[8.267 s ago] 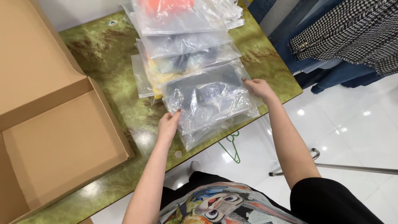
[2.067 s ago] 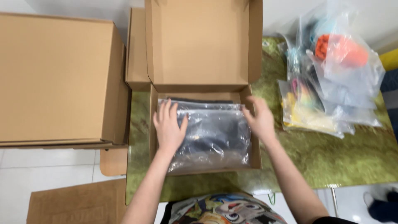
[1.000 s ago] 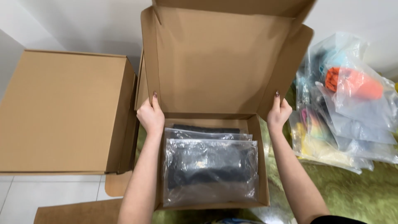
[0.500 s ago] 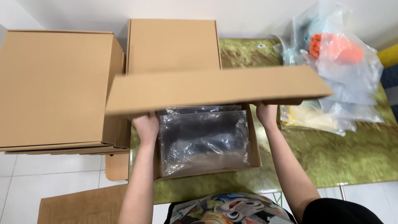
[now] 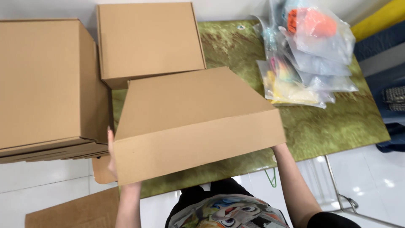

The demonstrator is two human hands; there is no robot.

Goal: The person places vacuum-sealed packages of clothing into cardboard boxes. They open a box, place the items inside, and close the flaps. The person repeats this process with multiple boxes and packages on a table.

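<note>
Green mottled tabletop (image 5: pixel 337 122), white floor below. Closed cardboard box (image 5: pixel 194 122) lies near the front edge, long axis left to right, tilted. Left hand (image 5: pixel 111 158) clasps its left end; right hand (image 5: pixel 279 147) is tucked under its right end, grip unclear. Both equally near.

Both hands mostly behind box (image 5: pixel 198 122)

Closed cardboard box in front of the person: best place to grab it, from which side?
Take the closed cardboard box by its two short ends, coming in from left and right, probably low near the bottom edge. It is wide, flat-sided and has no handles. The left hand already sits at the left end; the right hand is hidden behind the right corner.
</note>
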